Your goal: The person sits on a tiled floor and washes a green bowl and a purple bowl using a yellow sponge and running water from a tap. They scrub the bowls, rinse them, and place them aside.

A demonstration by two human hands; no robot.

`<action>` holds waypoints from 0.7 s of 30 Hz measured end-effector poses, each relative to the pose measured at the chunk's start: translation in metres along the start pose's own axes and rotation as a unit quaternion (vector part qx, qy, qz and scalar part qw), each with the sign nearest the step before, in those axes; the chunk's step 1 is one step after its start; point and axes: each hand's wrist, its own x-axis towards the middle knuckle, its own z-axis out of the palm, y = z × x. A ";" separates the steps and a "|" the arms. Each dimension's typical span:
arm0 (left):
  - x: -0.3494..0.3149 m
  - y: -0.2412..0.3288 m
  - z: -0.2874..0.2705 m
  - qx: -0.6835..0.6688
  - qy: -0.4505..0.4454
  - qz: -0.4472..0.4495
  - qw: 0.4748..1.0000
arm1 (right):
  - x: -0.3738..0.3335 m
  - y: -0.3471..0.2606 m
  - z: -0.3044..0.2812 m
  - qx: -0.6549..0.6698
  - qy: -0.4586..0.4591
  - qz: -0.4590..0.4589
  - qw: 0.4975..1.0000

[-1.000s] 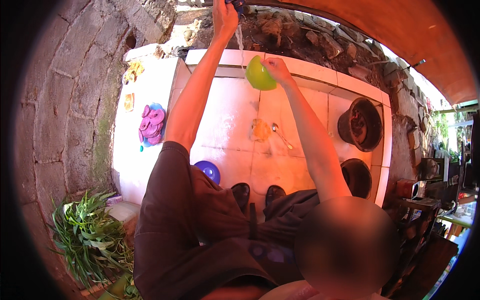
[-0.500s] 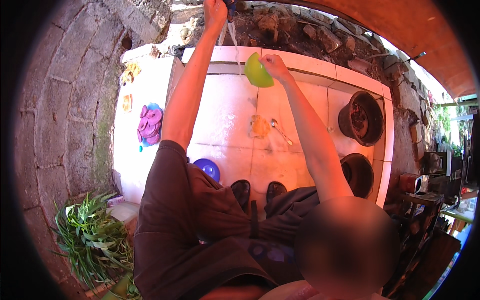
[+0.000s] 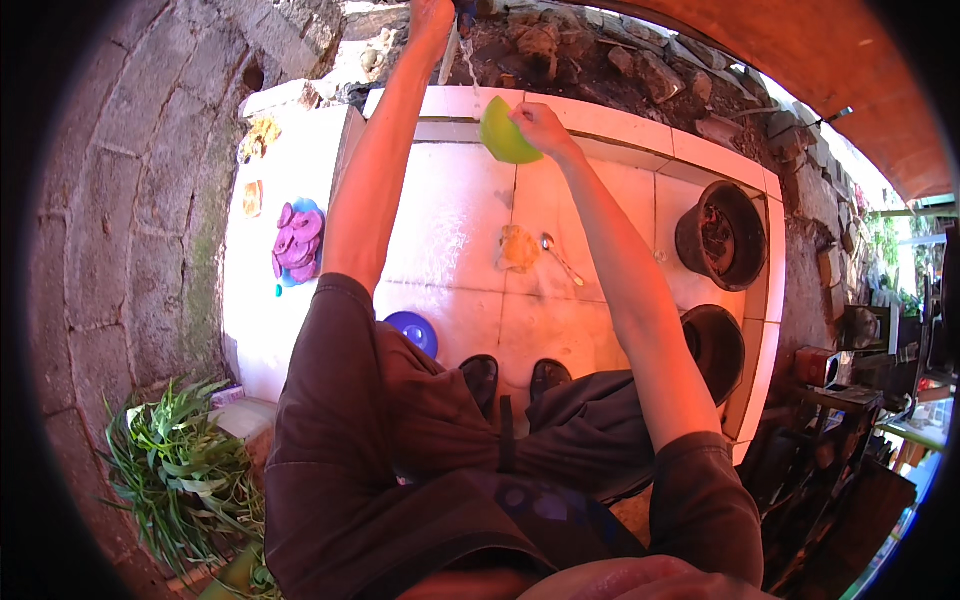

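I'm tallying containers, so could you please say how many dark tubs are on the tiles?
2: one dark tub at right, farther from the person; the other, nearer, partly behind the right forearm. More could be hidden.

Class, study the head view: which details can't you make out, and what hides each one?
Head view, now:
- Left hand: fingers cut off by the top edge; grip unclear.
- Blue fitting beside it: cut off by that edge.
- Green bowl: water level not readable from this angle.
- Nearer dark basin: partly hidden by the right forearm.
- Blue dish: partly hidden by dark clothing.
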 end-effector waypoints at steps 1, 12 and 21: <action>-0.002 -0.004 -0.002 -0.006 0.072 -0.045 0.996 | 0.001 -0.002 0.003 -0.007 -0.002 -0.040 0.999; -0.115 0.002 -0.033 0.074 -0.041 -0.592 0.801 | -0.017 -0.076 0.015 -0.192 0.040 -0.196 0.961; -0.143 -0.022 -0.041 -0.018 -0.076 -0.621 0.780 | -0.023 -0.061 0.019 -0.299 0.093 -0.281 0.907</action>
